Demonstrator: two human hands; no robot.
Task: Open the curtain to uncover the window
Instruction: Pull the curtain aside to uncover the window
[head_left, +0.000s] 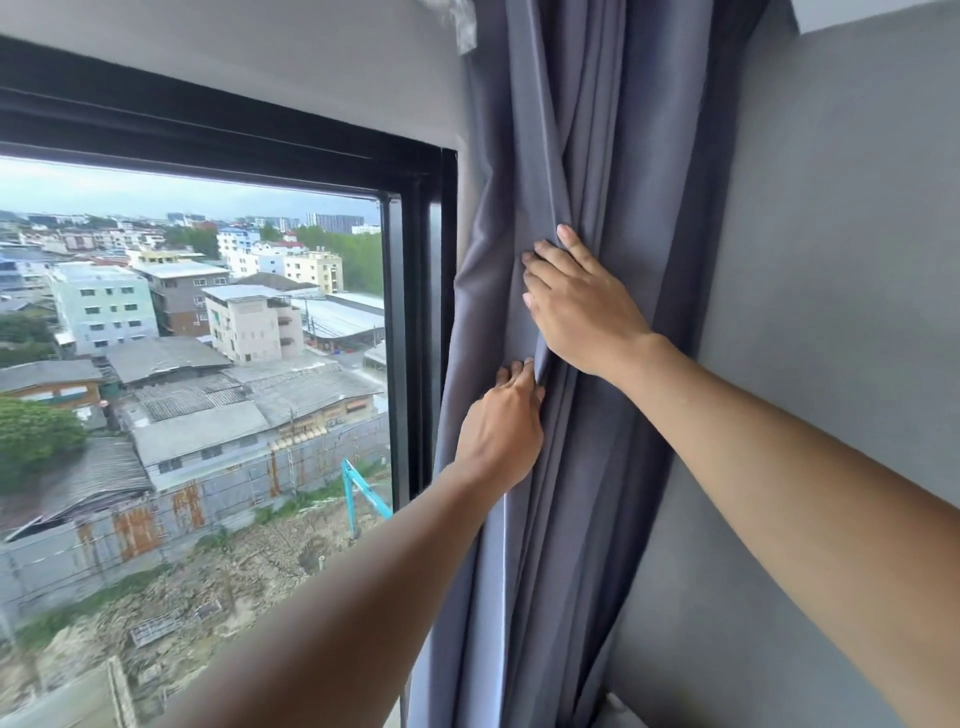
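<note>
Head view: grey curtain (582, 171) bunched in folds at right edge of window (197, 338), btwn black frame (415, 312) and grey wall (831, 260); glass uncovered. Right hand (582, 306) flat on bunch, fingers (545, 254) slightly apart, pressing fabric. Left hand (501, 421) just below, fingers tucked into a fold; grip can't tell.

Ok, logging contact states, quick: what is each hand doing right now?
Left hand: fingers tucked into a fold of the grey curtain, gripping it.
Right hand: open, pressed flat against the bunched curtain, not clearly gripping.
</note>
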